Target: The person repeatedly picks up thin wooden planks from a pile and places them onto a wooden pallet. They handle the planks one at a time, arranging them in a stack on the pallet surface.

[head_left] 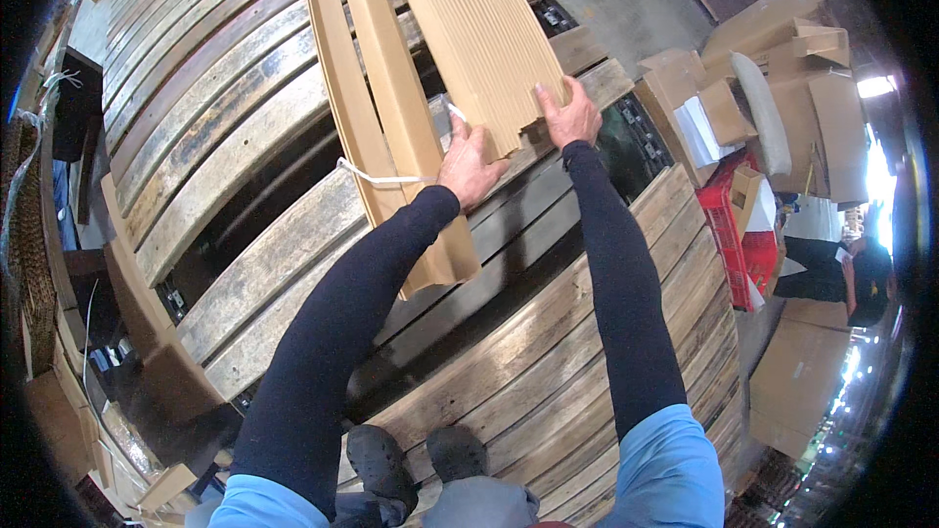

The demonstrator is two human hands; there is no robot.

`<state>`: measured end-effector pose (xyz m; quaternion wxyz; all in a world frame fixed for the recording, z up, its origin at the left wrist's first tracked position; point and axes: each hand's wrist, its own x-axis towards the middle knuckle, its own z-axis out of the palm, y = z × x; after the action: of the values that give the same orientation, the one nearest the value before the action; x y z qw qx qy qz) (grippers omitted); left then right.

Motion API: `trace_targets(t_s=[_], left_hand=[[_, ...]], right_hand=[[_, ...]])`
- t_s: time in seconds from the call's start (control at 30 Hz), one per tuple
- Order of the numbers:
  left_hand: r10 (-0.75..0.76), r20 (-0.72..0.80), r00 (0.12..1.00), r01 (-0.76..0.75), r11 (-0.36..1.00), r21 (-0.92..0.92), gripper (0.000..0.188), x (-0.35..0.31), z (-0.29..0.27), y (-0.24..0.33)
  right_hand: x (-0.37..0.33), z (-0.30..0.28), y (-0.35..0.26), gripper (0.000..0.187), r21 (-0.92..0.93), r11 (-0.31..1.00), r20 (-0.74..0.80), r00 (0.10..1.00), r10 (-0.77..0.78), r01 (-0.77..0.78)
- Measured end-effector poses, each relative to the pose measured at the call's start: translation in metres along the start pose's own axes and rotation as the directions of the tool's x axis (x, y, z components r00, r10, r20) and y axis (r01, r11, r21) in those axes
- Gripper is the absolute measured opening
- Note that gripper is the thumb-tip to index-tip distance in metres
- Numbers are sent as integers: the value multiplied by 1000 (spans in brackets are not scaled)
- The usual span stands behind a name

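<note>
A ribbed cardboard panel point(479, 34) lies on the slatted wooden platform, its near end ragged. My right hand point(572, 115) is closed on its near right corner, thumb on the ribbed face. My left hand point(472, 168) is closed with bent fingers at the panel's near left corner; what it grips is partly hidden. A small white piece shows by its index fingertip. Left of the panel lie long folded cardboard profiles point(383, 78), crossed by a thin white strap point(377, 176) that runs under my left hand.
Gaps run between the weathered platform slats point(279, 259). Cardboard boxes point(812, 122) and a red crate point(722, 225) stand to the right, with a person in dark clothes point(827, 269) beyond. More cardboard point(161, 342) sits at left. My shoes point(455, 452) are on the near slats.
</note>
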<state>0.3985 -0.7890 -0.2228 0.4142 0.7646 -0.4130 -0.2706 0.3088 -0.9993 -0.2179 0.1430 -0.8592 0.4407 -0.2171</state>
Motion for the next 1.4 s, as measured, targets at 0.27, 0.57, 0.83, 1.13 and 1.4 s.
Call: trace_targets(t_s=[0.27,0.57,0.83,1.13,1.4], left_hand=[[125,-185,975,-149,981,-124,64,-19,-34,-18],[-349,-527,775,244,934,-261,61,-158,-94,-97],[-450,-221,865,67,541,-839,53,-150,-73,-74],[-339,-78,938,124,536,-835,56,-170,-51,-48],[90,245,965,-210,827,522,55,-185,-145,-105]], right_hand=[[21,12,-16,73,-57,997,107,993,-45,51],[-213,11,-83,70,592,791,60,987,150,-156],[-264,1,-144,47,642,740,335,941,-38,-199],[-248,-29,-176,91,3,970,454,864,-219,244],[-207,-12,-123,62,121,971,620,749,-235,204]])
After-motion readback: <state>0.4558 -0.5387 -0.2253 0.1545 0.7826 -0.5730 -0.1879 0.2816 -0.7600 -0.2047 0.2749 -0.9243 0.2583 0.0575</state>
